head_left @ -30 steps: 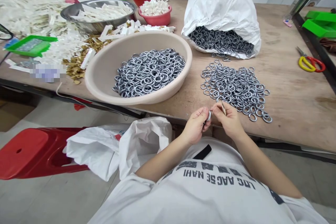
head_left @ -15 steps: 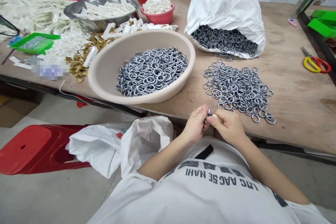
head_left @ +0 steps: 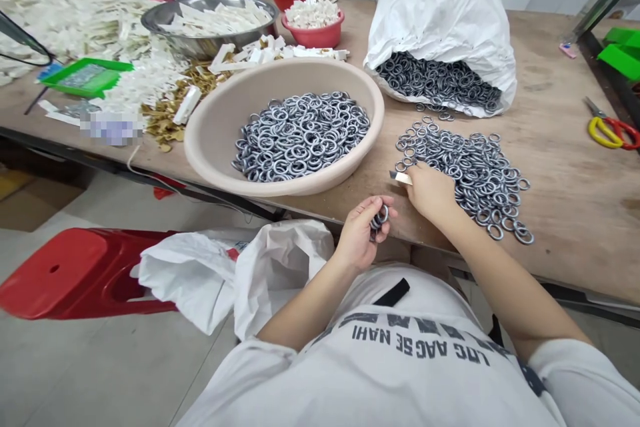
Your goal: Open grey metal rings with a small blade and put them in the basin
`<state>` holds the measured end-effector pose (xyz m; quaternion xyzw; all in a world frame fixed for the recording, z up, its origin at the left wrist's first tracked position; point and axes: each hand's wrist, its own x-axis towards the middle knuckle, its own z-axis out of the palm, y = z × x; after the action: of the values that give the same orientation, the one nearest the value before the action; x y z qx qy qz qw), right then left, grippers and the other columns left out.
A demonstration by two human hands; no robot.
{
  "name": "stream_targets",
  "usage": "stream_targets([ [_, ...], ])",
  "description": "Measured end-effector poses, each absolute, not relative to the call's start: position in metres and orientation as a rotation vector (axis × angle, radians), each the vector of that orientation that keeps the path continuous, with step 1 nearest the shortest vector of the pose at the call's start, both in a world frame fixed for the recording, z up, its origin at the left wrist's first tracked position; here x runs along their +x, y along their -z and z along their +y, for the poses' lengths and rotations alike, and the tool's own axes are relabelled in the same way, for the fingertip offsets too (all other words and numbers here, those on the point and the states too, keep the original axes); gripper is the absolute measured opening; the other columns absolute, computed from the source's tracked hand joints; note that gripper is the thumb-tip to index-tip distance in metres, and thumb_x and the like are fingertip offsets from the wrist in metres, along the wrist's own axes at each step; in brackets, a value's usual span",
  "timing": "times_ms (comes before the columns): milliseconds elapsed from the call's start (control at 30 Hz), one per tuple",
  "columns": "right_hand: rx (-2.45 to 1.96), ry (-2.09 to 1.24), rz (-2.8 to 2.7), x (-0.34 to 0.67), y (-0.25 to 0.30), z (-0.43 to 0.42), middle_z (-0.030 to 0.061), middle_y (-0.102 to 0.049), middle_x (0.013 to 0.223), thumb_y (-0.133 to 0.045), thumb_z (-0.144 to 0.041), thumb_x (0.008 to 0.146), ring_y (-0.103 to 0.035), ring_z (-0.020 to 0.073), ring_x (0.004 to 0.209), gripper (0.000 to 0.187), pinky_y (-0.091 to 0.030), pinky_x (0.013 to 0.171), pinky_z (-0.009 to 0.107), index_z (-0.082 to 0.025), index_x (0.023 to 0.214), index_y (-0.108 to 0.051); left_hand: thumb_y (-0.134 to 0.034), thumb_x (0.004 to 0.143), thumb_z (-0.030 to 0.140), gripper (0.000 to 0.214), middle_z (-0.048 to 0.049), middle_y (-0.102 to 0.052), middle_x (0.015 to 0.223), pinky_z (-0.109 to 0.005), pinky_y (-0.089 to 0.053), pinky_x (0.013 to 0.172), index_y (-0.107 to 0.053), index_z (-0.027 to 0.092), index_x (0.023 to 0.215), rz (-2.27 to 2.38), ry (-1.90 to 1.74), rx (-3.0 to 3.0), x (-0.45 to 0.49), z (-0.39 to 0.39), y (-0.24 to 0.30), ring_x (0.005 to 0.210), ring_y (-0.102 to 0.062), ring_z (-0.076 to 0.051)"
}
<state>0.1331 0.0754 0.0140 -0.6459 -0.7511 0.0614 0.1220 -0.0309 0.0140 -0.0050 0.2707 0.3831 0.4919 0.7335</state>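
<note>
Rt hand [head_left: 431,193] moved fwd, away from left, now at near edge of loose ring pile [head_left: 465,180]; fingers pinched narrow on small flat pale strip [head_left: 401,177], strip just beside pile. Left hand [head_left: 359,237] above wood table edge [head_left: 320,210], fingers curled, holding few metal rings [head_left: 379,219]. Hands now apart. Beige basin [head_left: 210,153] of rings left of pile; white sack [head_left: 440,7] spilling rings behind.

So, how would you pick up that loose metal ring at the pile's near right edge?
Pinch the ring by its outer band from above, between finger and thumb, on the side away from the pile. It lies flat on the table, and no other rings press against that side.
</note>
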Motion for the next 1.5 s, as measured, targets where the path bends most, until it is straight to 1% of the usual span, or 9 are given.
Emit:
stream_targets([
  [167,-1.282,-1.222,-1.701,0.148,-0.016,0.038,-0.0013,-0.053,0.071,-0.048,-0.045,0.098,-0.046,0.0126,0.061,0.030,-0.035,0.058,0.026,-0.020,0.084,-0.057,-0.070,0.084,0.047,0.031,0.0014,-0.059,0.073,-0.016,-0.022,0.040,-0.067,0.017,0.091,0.878,-1.120,0.677,-0.025,0.015,0.006,0.049,-0.044,-0.004],
  [233,-1.172,-1.439,-1.467,0.146,-0.013,0.021,-0.0049,-0.045,0.065,-0.049,-0.052,0.097,-0.036,0.0107,0.054,0.033,-0.029,0.052,0.025,-0.021,0.086,-0.054,-0.068,0.085,0.049,0.033,0.0025,-0.057,0.068,-0.017,-0.023,0.042,-0.071,0.019,0.098,0.871,-1.125,0.783,-0.017,0.013,0.007,0.049,-0.041,-0.004],
  [367,-1.198,-1.208,-1.195,0.128,-0.001,0.001,-0.0035,-0.048,0.073,-0.053,-0.049,0.096,-0.044,0.0122,0.063,0.027,-0.037,0.059,0.025,-0.023,0.088,-0.052,-0.070,0.082,0.052,0.045,-0.0032,-0.069,0.079,-0.023,-0.042,0.058,-0.073,0.021,0.114,0.898,-1.182,0.991,0.003,0.007,0.008,0.064,-0.056,-0.012],
  [467,-1.249,-0.953,-1.194,0.116,0.007,-0.003,0.0000,-0.056,0.086,-0.050,-0.044,0.098,-0.052,0.0150,0.079,0.023,-0.044,0.075,0.028,-0.023,0.092,-0.054,-0.073,0.079,0.052,0.044,-0.0077,-0.074,0.093,-0.029,-0.048,0.074,-0.075,0.020,0.109,0.932,-1.256,1.057,0.010,0.005,0.008,0.085,-0.064,-0.020],
  [667,-1.252,-0.726,-1.252,0.117,0.009,-0.008,0.0027,-0.060,0.096,-0.057,-0.041,0.095,-0.058,0.0175,0.089,0.022,-0.047,0.083,0.032,-0.024,0.108,-0.055,-0.070,0.082,0.052,0.036,0.0017,-0.057,0.069,-0.020,-0.035,0.052,-0.063,0.016,0.078,0.878,-1.240,0.906,0.006,0.006,0.011,0.055,-0.043,-0.007],
  [833,-1.175,-0.799,-1.504,0.132,-0.003,-0.009,0.0058,-0.066,0.106,-0.056,-0.043,0.095,-0.061,0.0211,0.101,0.026,-0.046,0.094,0.038,-0.024,0.110,-0.065,-0.070,0.081,0.054,0.040,0.0048,-0.046,0.065,-0.018,-0.025,0.045,-0.057,0.016,0.077,0.841,-1.158,0.817,0.006,0.003,0.004,0.051,-0.034,-0.005],
  [1000,-1.150,-0.987,-1.406,0.133,-0.004,-0.007,0.0031,-0.065,0.093,-0.068,-0.046,0.086,-0.061,0.0189,0.087,0.026,-0.049,0.082,0.034,-0.024,0.099,-0.065,-0.069,0.081,0.056,0.041,0.0055,-0.043,0.065,-0.018,-0.024,0.043,-0.058,0.017,0.084,0.819,-1.110,0.741,0.010,0.000,0.001,0.049,-0.032,-0.005],
  [1133,-1.144,-1.204,-1.240,0.135,-0.002,-0.001,-0.0014,-0.055,0.069,-0.063,-0.056,0.088,-0.051,0.0141,0.064,0.035,-0.044,0.062,0.028,-0.022,0.080,-0.056,-0.067,0.083,0.056,0.045,0.0051,-0.041,0.060,-0.018,-0.021,0.041,-0.050,0.016,0.069,0.789,-1.093,0.769,0.008,-0.001,0.003,0.046,-0.031,-0.004],
  [1500,-1.259,-0.565,-1.918,0.149,-0.010,-0.025,0.0019,-0.057,0.075,-0.054,-0.046,0.097,-0.049,0.0147,0.069,0.032,-0.032,0.063,0.029,-0.020,0.079,-0.062,-0.068,0.083,0.054,0.045,0.0072,-0.035,0.053,-0.017,-0.019,0.037,-0.047,0.017,0.068,0.728,-1.030,0.607,0.004,0.003,-0.006,0.041,-0.025,-0.003],
])
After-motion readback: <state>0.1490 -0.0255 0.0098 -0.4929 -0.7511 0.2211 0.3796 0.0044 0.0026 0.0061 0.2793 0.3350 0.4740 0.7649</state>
